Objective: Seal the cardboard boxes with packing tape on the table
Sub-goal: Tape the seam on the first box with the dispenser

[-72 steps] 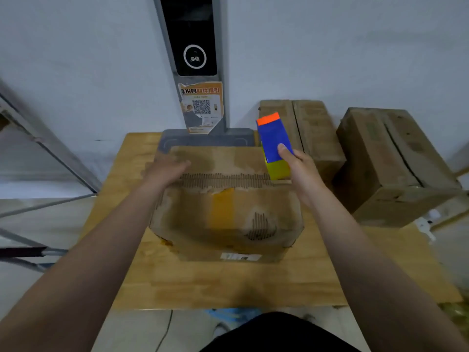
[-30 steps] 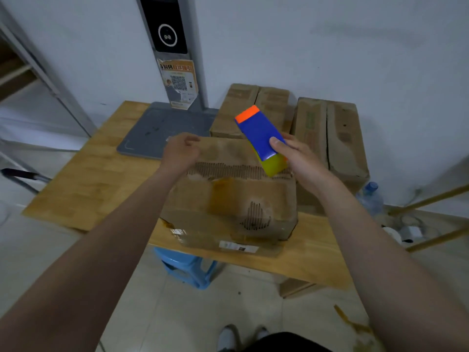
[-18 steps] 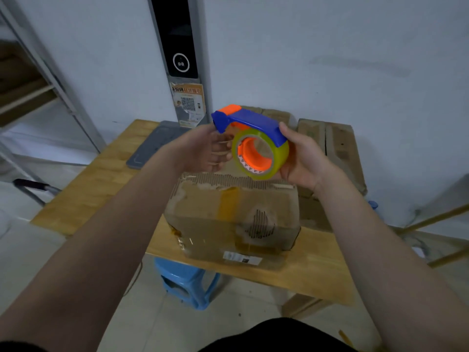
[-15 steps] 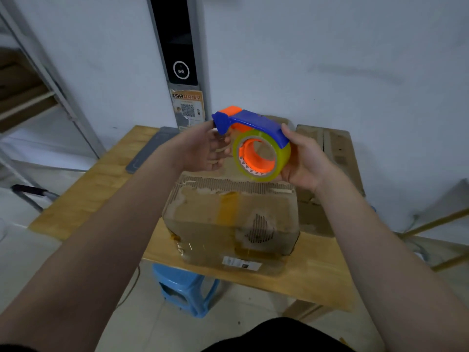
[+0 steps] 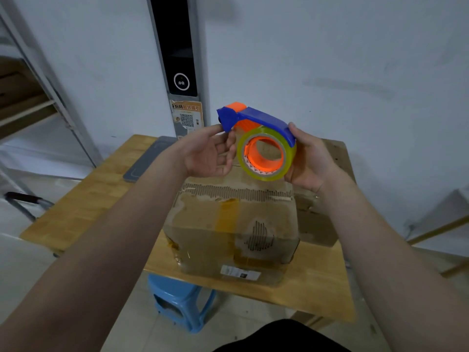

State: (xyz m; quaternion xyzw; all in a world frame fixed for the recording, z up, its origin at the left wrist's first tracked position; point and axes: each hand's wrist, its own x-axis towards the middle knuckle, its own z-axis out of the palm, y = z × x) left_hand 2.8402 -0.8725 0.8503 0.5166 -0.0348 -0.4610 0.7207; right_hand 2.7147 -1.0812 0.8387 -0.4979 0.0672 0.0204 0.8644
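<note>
Left hand has left the box; its fingers and right hand grasp the tape dispenser between them.

White wall, tall black-and-silver panel with a round ringed lens standing against it, orange QR-code sticker below the lens, grey flat pad at the panel's foot, metal shelving frame far left, blue plastic stool on the pale tiled floor.

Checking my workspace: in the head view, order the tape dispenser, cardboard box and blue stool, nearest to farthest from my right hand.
1. tape dispenser, gripped in the right hand.
2. cardboard box, just below, on the table.
3. blue stool, under the table, lower left.
</note>
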